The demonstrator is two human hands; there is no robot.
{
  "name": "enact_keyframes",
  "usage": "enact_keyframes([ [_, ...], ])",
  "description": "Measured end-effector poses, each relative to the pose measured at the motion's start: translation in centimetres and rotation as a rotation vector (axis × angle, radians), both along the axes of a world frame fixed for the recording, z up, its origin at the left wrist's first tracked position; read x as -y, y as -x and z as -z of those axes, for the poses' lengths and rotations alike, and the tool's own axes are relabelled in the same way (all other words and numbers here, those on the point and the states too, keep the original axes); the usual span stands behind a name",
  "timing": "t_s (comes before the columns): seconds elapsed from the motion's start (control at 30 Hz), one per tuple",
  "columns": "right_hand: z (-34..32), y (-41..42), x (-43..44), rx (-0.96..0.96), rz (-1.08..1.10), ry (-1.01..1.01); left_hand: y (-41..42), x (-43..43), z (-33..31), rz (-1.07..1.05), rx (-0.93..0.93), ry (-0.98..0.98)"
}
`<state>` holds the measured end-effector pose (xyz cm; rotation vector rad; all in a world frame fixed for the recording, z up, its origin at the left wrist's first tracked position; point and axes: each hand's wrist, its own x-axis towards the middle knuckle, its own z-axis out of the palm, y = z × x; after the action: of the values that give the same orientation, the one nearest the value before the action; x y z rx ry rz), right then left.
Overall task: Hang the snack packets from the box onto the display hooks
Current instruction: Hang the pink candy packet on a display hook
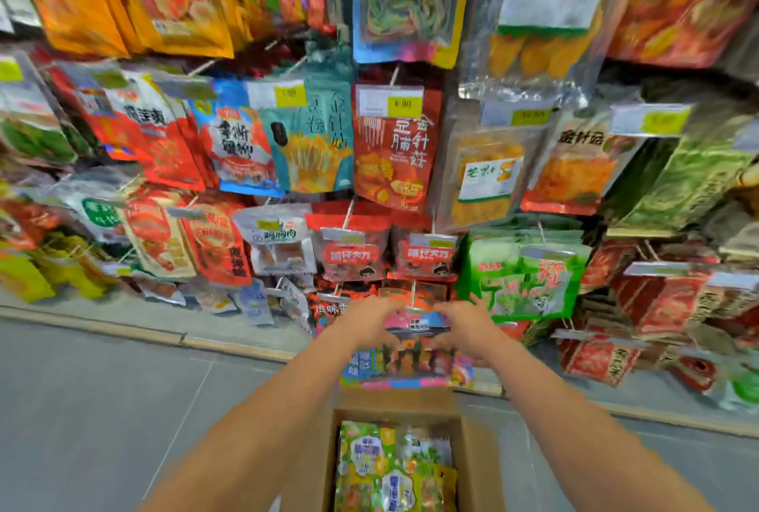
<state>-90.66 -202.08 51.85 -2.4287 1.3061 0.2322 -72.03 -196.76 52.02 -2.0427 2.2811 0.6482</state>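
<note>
A pink-and-blue snack packet (412, 351) is held up by both hands at the low middle of the display wall. My left hand (366, 322) grips its upper left corner and my right hand (466, 326) grips its upper right corner. The packet's top edge is right at a white display hook (412, 293) that sticks out of the bottom row. I cannot tell if the hook passes through the packet's hole. Below my arms an open cardboard box (476, 454) stands on the floor, holding several green-and-yellow snack packets (390, 470).
The wall is packed with hanging snack packets on hooks, with yellow price tags (404, 105). Green packets (525, 277) hang just right of my hands, red ones (349, 252) above. A raised grey kerb (230, 343) runs along the wall's base; grey floor tiles (102, 409) lie to the left.
</note>
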Motion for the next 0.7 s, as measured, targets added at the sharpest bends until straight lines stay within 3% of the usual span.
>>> enact_keyframes([
  [0.13, -4.5, 0.9, 0.2, 0.192, 0.168, 0.063, -1.1, -0.1, -5.7, -0.106, 0.084, 0.49],
  [0.27, -8.0, 2.4, 0.5, 0.491, 0.363, 0.024, -3.0, -1.0, -9.5, -0.539, -0.26, 0.806],
  [0.37, -10.6, 2.9, 0.4, 0.832, 0.468, -0.055, -3.5, -1.4, -11.6, -0.713, -0.687, 0.637],
  [0.47, -14.1, 2.3, -0.5, 1.022, 0.481, -0.092, -2.2, -2.0, -15.2, -0.627, -1.111, 0.282],
  [0.5, -15.1, 2.0, -0.8, 1.069, 0.476, -0.115, -1.8, -2.2, -16.3, -0.564, -1.145, 0.234],
  [0.7, -21.1, 0.9, -2.0, 1.105, 0.391, -0.188, -2.0, -2.3, -23.4, -0.425, -1.074, 0.412],
])
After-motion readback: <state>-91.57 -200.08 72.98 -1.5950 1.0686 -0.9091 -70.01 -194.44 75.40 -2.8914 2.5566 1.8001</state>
